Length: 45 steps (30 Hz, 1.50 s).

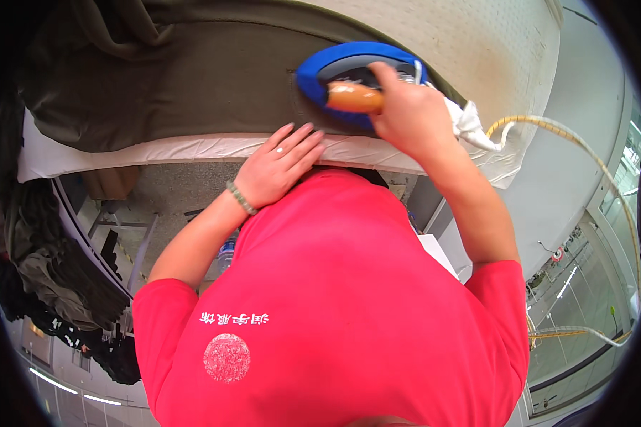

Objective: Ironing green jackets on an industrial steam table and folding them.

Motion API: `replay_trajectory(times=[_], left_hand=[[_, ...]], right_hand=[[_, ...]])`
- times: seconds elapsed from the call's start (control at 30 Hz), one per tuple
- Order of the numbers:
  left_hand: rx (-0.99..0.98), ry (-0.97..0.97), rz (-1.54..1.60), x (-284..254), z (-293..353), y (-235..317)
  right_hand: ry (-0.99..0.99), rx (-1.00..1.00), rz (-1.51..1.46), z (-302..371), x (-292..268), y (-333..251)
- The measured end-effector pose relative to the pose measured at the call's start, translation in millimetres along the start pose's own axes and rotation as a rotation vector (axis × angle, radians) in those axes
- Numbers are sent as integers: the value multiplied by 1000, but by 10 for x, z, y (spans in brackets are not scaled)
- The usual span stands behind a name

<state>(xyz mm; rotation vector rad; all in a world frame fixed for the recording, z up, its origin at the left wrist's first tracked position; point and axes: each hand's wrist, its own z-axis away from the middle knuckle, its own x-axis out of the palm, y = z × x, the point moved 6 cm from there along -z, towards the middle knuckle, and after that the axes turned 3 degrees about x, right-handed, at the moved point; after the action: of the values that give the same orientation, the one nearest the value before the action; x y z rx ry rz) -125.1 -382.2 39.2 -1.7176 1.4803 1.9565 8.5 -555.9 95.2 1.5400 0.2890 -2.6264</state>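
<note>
A dark olive garment (214,78) is spread along the padded ironing table (192,151), its folds bunched at the far left. My right hand (417,117) is closed round the orange-brown handle of a blue-rimmed iron (313,75), whose sole rests over the garment's right part; the hand is slightly blurred. A white cloth (468,124) is wrapped at the iron's back end. My left hand (274,167) lies with its fingers stretched out at the table's near edge, close to the garment's lower border, holding nothing.
A yellow-and-white hose (555,127) runs from the iron to the right and curves down. Dark garments (64,256) hang at the left. Below the table, a plastic bottle (226,254) stands beside my body. The bare pale table cover (477,43) extends at the far right.
</note>
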Motion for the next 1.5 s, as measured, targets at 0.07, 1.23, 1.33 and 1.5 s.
replay_trajectory(times=[0.07,1.23,1.33,1.5], left_hand=[[-47,93,95,-148,186,31],[-189,1194,342,-3105,651,1701],[-491,1121,374,-2888,1176,1634],[-756,967,391,-2499,1327,1897]], right_hand=[[-183,-108,37,21,96,-124],[943,150,-693,435,-504,3150],[543,88,-1222,-70,-235,2735],[504,63,-1036,-889,-213,1970]])
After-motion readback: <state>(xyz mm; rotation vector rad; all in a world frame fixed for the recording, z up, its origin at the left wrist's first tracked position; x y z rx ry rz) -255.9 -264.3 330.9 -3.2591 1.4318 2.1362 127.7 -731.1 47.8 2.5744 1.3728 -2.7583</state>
